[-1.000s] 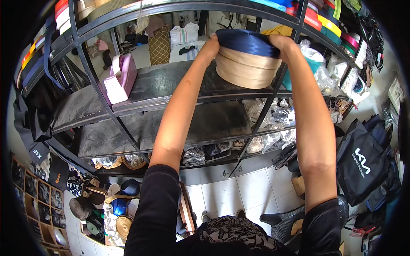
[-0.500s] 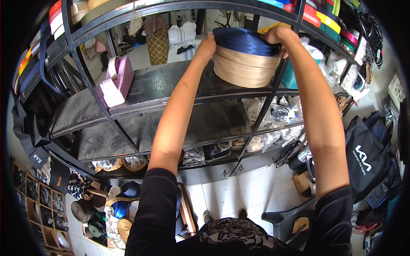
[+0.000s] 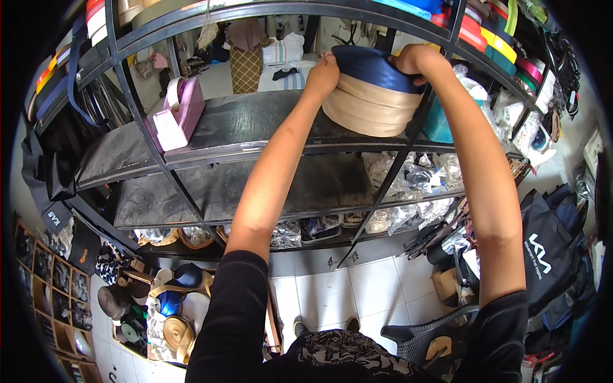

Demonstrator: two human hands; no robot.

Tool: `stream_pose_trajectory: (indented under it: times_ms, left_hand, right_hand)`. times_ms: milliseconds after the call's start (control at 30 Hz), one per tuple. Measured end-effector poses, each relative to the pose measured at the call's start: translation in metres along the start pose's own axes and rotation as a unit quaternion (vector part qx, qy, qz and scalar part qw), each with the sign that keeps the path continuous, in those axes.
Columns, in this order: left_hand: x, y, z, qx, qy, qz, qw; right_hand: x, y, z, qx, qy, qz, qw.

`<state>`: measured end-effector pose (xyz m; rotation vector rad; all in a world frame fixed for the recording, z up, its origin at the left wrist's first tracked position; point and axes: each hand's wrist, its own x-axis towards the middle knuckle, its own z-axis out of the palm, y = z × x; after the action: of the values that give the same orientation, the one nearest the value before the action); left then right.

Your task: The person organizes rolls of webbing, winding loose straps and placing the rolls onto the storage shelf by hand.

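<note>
In front of the black shelf rack [image 3: 313,188] we see brightly lit floor tiles [image 3: 377,290], a dark chair [image 3: 407,336] toward its right side, wooden cubbyholes [image 3: 62,336] toward its left.

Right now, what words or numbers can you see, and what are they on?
I won't copy words, only show where:
Black bag, right: big white letters, smaller writing beneath.
Black fabric, far left: white letters.
Dark item beside it: orange writing, too blurred to read.
Lilac tape dispenser: any marks too small to read.
Navy roll: none visible.
</note>
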<state>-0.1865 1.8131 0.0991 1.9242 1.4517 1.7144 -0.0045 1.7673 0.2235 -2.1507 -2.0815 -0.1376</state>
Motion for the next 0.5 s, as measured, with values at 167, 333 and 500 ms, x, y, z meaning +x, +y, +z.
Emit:
stream_pose_trajectory:
  times_ms: [167,333,500]
  left_hand:
    - [-0.002,0.006,0.006,-0.015,0.008,-0.024,1.0]
    - [-0.003,0.005,0.007,0.032,0.021,-0.019,0.999]
    - [-0.005,0.013,0.0,0.066,0.035,-0.059,0.995]
  right_hand:
    - [-0.049,0.001,-0.007,0.062,0.032,-0.033,0.997]
    - [-0.077,0.004,-0.007,0.055,0.079,-0.116,0.989]
    - [-0.084,0.019,-0.009,0.098,0.15,-0.148,0.973]
